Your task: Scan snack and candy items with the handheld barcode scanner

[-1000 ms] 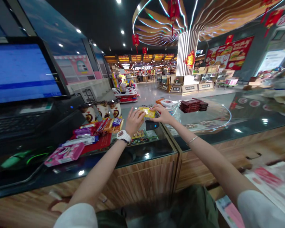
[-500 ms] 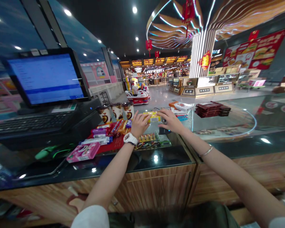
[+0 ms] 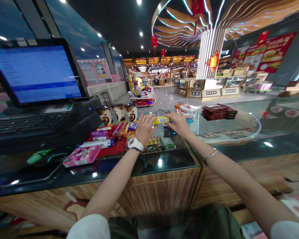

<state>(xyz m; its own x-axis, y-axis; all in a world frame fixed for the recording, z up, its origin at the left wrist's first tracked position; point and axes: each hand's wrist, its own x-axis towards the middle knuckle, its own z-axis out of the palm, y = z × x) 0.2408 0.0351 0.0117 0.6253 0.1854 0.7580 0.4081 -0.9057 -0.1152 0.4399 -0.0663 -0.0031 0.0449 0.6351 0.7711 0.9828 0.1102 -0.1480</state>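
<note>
Yellow pack [image 3: 160,120], barcode [image 3: 162,120] showing, is pinched between the left hand [image 3: 145,128] and right hand [image 3: 178,124] above the bench [image 3: 174,160].

From the view's centre, a monitor [image 3: 40,71] glows at 10 o'clock, a keyboard [image 3: 27,124] lies at 9, a red lantern [image 3: 153,41] hangs at 12, stacked packets [image 3: 214,113] lie at 3.

On the table [image 3: 168,162], 3 cups [image 3: 118,114] stand behind snack bars [image 3: 102,134]; a packet [image 3: 161,120] between the hands [image 3: 145,128] is left of stacked pouches [image 3: 215,112].
</note>
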